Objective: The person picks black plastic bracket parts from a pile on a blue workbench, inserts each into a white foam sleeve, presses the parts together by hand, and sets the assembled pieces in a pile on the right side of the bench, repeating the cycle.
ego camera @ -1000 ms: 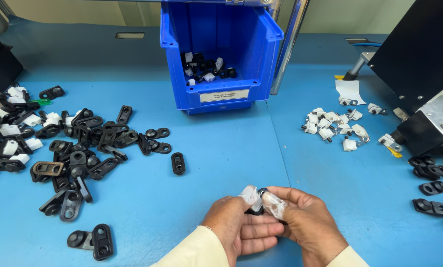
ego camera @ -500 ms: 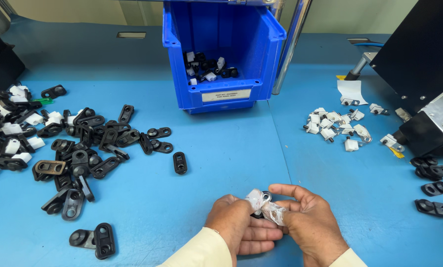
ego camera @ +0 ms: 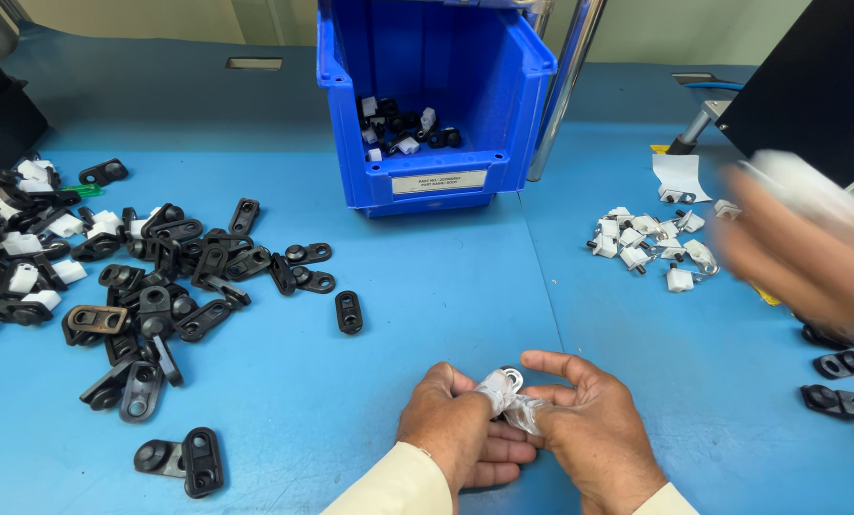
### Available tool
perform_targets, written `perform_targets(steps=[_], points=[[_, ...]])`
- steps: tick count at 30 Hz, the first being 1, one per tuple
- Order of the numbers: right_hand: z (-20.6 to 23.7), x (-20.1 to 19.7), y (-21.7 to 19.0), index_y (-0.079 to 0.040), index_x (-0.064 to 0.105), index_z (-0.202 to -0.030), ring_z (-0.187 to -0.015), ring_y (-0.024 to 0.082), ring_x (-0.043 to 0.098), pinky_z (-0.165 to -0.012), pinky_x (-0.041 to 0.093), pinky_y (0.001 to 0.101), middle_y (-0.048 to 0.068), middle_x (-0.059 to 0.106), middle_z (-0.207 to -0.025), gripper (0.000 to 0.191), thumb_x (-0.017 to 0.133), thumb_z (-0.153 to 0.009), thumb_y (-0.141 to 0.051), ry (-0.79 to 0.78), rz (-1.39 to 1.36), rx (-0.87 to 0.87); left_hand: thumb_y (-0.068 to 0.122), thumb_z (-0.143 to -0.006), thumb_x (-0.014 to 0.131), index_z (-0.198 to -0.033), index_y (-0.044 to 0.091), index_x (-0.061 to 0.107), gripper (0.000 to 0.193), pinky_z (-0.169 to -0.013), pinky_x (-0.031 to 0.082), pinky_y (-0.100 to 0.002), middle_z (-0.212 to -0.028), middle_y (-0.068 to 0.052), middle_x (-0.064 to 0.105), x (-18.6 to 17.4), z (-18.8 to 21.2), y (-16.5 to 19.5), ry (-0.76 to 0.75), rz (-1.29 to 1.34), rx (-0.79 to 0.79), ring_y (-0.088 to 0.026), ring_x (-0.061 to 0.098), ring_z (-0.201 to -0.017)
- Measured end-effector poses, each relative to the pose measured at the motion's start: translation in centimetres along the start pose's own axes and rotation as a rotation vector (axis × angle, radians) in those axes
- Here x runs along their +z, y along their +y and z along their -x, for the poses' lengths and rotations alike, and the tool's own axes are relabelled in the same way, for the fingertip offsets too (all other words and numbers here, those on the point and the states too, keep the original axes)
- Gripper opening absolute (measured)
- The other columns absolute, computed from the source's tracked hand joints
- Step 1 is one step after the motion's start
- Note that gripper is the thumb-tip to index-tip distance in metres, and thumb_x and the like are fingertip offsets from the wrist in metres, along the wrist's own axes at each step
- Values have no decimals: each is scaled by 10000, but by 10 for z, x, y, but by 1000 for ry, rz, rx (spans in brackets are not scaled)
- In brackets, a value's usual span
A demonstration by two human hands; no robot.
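— What were the hands doing?
— The left hand and right hand were pressed close together low on the blue worktop, fingertips pinching a small white plastic clip with a metal ring between them. Half a second before, they held it the same way, in much the same spot.
— What had changed, then?
— A blurred hand of another person had come in at the right edge, above the heap of small white plastic clips; it wasn't there earlier.
— And around them?
— A single black oval plastic link lay well apart to the left, beyond it the scattered pile of black plastic links. The blue plastic bin stood at the back, a few parts inside, unmoved.
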State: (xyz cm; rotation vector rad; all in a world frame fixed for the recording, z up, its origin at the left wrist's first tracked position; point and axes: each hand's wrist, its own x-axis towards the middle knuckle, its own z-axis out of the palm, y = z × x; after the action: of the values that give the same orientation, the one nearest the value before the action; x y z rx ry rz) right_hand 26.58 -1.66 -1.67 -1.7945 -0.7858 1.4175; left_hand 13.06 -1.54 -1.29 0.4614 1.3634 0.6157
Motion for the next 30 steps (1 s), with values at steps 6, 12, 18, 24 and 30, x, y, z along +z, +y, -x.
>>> perform_targets(steps=[6, 12, 18, 24, 30], points=[[-5, -1, 5, -36, 661, -1259, -822, 217, 747, -737, 610, 320, 193, 778, -979, 430, 604, -860, 116, 32, 104, -24, 83, -985, 474, -1052, 75, 434, 79, -732, 695, -444, -998, -237, 748, 0, -1, 0, 10, 59, -27, -331, 800, -846], [-9, -5, 4, -28, 636, -1271, -823, 252, 741, -748, 619, 348, 200, 761, -967, 423, 635, -869, 104, 40, 98, 26, 262, -940, 701, -987, 74, 491, 286, -634, 664, -389, -896, -191, 765, 4, 6, 1, 75, -56, 27, -269, 785, -750], [-10, -3, 12, -22, 684, -1219, -811, 218, 739, -763, 629, 367, 166, 757, -968, 383, 673, -839, 25, 91, 20, -70, 224, -920, 723, -958, 81, 528, 245, -555, 625, -332, -850, -146, 799, 5, 9, 2, 136, -208, 171, -204, 783, -679], [-10, -2, 26, -73, 695, -1326, -859, 184, 779, -817, 604, 337, 127, 776, -988, 487, 735, -847, 10, 189, 370, -272, 199, -961, 728, -975, 78, 529, 232, -564, 627, -338, -904, -148, 786, 1, 5, 2, 71, -52, 129, -223, 777, -710], [-21, -26, 18, -13, 703, -1245, -776, 212, 714, -714, 605, 355, 149, 761, -956, 366, 649, -902, -130, -179, -183, 24, 107, -980, 396, -1076, 65, 560, 195, -668, 679, -370, -965, -223, 792, -13, 1, 6, -98, 14, 3, -276, 811, -822]])
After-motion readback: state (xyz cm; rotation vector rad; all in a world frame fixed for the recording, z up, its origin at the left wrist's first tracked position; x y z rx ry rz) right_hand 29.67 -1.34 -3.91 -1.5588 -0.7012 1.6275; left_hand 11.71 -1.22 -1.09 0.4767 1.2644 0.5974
